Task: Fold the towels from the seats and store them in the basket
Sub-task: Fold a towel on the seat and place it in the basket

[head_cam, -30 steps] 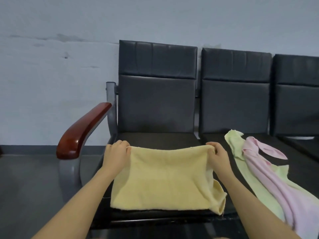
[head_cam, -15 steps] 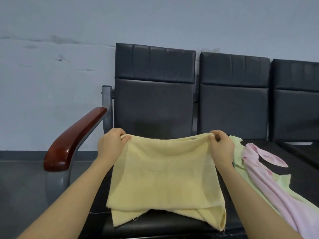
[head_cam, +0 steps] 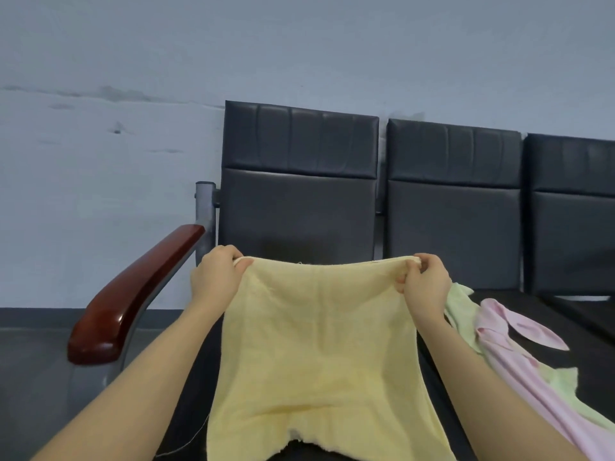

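Observation:
A yellow towel (head_cam: pixel 319 354), folded double, hangs in the air over the leftmost black seat (head_cam: pixel 186 410). My left hand (head_cam: pixel 216 277) pinches its top left corner and my right hand (head_cam: pixel 424 282) pinches its top right corner, so the top edge is stretched between them. The lower edge hangs loose near the bottom of the view. On the middle seat (head_cam: pixel 532 314) to the right lie a light green towel (head_cam: pixel 462 311) and a pink towel (head_cam: pixel 519 357), crumpled, the pink one on top. No basket is in view.
A row of black padded chairs stands against a pale wall (head_cam: pixel 100 194). A red-brown wooden armrest (head_cam: pixel 133 294) on a grey metal frame juts out left of the first seat. Dark floor (head_cam: pixel 30 377) lies to the left.
Both hands have lifted the yellow towel off the seat and raised it; it now hangs from its top corners instead of lying flat.

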`<state>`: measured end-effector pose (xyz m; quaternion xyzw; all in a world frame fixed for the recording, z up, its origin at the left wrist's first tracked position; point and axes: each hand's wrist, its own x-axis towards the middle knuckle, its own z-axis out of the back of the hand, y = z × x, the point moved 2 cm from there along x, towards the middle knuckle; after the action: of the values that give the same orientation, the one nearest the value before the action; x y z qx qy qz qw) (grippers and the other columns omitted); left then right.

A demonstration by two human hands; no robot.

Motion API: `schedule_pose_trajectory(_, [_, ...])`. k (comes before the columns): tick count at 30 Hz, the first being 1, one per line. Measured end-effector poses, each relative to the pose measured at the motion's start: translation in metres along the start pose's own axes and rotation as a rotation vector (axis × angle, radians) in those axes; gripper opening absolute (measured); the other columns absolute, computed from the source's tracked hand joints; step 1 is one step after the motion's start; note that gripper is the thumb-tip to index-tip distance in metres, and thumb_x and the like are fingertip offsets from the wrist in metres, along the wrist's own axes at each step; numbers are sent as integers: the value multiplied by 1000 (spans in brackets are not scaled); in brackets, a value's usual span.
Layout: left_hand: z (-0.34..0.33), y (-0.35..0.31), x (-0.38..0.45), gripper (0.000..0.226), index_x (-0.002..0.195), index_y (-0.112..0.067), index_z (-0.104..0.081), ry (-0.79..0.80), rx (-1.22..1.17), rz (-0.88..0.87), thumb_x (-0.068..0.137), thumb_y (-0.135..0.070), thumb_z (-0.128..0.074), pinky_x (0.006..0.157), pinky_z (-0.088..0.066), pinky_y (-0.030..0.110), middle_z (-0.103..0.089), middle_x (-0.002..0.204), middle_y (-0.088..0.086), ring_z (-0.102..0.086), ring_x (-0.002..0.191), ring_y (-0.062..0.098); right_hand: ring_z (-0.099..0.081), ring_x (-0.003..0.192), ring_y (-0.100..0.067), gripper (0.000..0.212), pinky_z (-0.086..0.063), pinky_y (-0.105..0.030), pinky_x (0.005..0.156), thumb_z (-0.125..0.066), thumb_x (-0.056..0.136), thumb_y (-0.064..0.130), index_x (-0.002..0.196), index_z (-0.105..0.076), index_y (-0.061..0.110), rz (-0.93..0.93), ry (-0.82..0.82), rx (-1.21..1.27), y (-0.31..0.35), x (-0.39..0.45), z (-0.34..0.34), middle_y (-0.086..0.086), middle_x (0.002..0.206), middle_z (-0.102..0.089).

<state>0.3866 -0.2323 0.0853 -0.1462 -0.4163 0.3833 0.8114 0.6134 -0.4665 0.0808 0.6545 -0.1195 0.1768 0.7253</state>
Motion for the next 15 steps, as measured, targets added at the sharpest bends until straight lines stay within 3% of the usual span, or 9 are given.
schedule_pose_trajectory(3, [-11,-9,24,15,92,-16,-65,-75,-87,61,94,-27,-55,58,-36,27,-60,89,-5,-53,79,13,-64,84,-22,14,-56,-48,78,-40,98,13,99,-53,18,2,-29,10,12,21,-18,6,90,-56])
schedule_pose_trajectory(6, [-17,-21,53,16,91,-17,-65,-144,-181,72,93,-30,-56,62,-38,29,-62,90,-3,-55,79,16,-56,88,-15,15,-52,-39,82,-39,98,13,102,-53,19,46,-73,36,30,46,-33,2,100,-57])
schedule_pose_trajectory(9, [-13,-37,81,14,92,-17,-63,-221,-286,41,94,-28,-55,60,-38,26,-61,90,-2,-55,80,15,-54,88,-12,15,-53,-36,77,-40,99,15,104,-54,19,133,-109,102,50,69,-40,-1,111,-55])
schedule_pose_trajectory(12, [-1,-51,93,11,94,-15,-62,-296,-440,7,95,-23,-54,62,-37,16,-59,90,-3,-55,81,13,-58,94,-17,12,-57,-28,61,-41,100,16,100,-51,22,179,-119,239,71,78,-42,1,103,-57])
schedule_pose_trajectory(15, [10,-55,86,10,93,-14,-61,-333,-541,-3,95,-22,-54,63,-36,12,-59,91,-1,-54,81,11,-61,94,-19,10,-59,-31,62,-42,101,16,102,-51,21,203,-145,332,82,73,-38,6,96,-56])
